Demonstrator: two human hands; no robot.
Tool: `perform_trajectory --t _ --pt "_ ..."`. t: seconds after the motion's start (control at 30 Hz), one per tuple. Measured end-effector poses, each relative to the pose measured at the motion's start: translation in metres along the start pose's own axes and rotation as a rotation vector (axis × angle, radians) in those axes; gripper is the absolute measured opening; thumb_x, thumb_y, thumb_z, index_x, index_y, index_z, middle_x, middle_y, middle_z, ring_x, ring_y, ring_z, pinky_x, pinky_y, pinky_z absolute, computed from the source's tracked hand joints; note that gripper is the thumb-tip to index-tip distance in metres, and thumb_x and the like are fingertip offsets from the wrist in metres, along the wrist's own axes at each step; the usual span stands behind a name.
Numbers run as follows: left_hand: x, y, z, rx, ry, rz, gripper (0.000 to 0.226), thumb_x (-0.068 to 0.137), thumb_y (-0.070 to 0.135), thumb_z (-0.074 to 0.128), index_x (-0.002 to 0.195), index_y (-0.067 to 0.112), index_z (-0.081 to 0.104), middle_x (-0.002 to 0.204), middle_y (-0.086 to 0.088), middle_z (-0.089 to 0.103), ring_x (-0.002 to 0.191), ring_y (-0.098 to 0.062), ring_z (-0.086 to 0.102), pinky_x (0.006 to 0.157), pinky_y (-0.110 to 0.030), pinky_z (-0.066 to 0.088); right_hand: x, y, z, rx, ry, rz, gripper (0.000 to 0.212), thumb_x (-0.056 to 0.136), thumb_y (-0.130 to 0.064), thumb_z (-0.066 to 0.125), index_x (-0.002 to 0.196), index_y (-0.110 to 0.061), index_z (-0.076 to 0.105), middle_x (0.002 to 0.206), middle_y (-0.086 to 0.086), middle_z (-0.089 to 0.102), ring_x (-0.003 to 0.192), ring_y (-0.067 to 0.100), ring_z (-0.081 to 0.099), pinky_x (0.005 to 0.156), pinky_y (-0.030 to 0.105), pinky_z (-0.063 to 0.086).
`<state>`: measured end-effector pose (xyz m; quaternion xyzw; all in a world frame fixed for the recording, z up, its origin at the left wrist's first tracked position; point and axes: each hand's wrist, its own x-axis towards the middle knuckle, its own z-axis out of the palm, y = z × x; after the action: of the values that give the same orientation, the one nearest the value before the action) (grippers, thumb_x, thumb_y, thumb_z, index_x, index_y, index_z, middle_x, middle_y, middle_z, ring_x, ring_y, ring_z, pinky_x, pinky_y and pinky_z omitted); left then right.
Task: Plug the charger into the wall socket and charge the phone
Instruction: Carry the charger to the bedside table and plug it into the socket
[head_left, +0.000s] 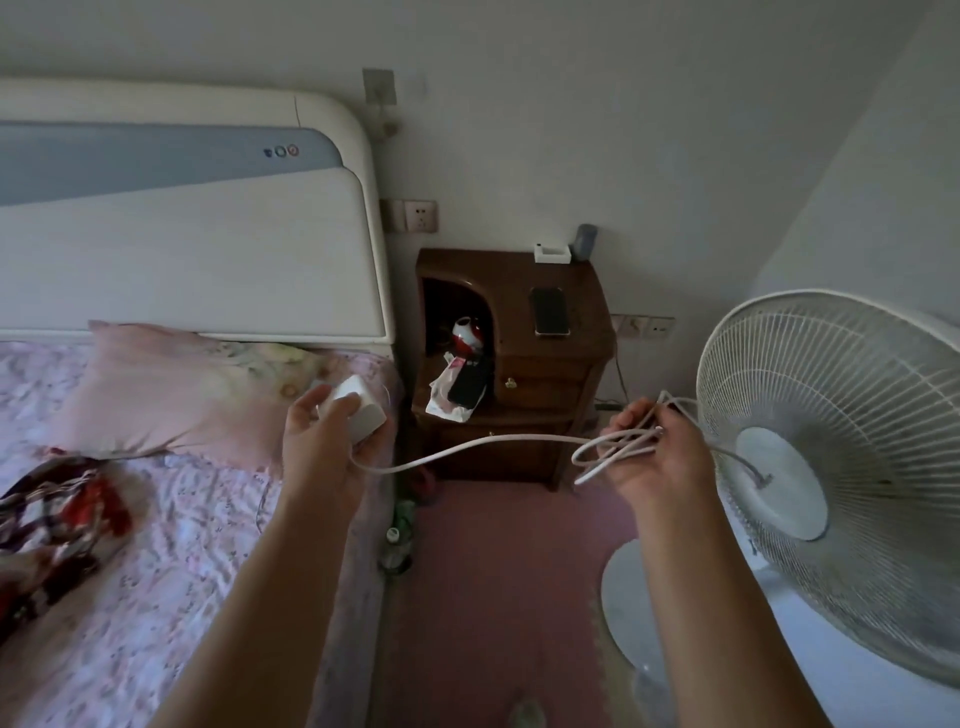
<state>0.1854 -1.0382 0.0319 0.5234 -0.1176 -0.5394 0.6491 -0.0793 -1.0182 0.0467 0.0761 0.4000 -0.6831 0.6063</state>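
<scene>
left hand (322, 441) fingers wrapped round charger (358, 410) | wall socket (420, 215) up ahead, nearer this hand | right hand (657, 457) clutches coiled cable (618, 447) (phone (549, 310) on nightstand (582, 358))

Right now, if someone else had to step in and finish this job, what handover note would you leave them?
Left hand: grips the white charger brick, above the bed edge.
Right hand: holds the cable, bunched in loops; it runs back to the brick.
Phone: face up on the wooden nightstand, nothing plugged into it.
Wall socket: beside the headboard, above the nightstand, free.
Done: charger and cable picked up.
Left: plug the brick in, untangle the cable, connect the phone.
</scene>
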Motion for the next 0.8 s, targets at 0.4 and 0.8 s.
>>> perform_trajectory --t 0.4,0.8 --pt "0.061 -0.013 0.073 0.011 0.067 0.029 0.037 0.089 0.004 0.059 0.122 0.016 0.050 0.111 -0.012 0.048 0.099 -0.029 0.058 0.063 -0.035 0.062 0.092 -0.034 0.048 -0.023 0.014 0.061 0.028 0.095 -0.017 0.043 0.070 -0.017 0.054 0.045 -0.004 0.057 0.048 0.009 0.050 0.060 0.020 0.038" --pt "0.178 -0.007 0.135 0.023 0.016 -0.051 0.035 0.089 0.002 0.059 0.120 0.015 0.051 0.129 -0.018 0.046 0.102 -0.030 0.058 0.062 -0.036 0.062 0.179 -0.018 0.121 -0.034 0.104 0.028 0.025 0.095 -0.017 0.044 0.074 -0.016 0.056 0.057 -0.002 0.056 0.051 0.010 0.050 0.056 0.021 0.040"
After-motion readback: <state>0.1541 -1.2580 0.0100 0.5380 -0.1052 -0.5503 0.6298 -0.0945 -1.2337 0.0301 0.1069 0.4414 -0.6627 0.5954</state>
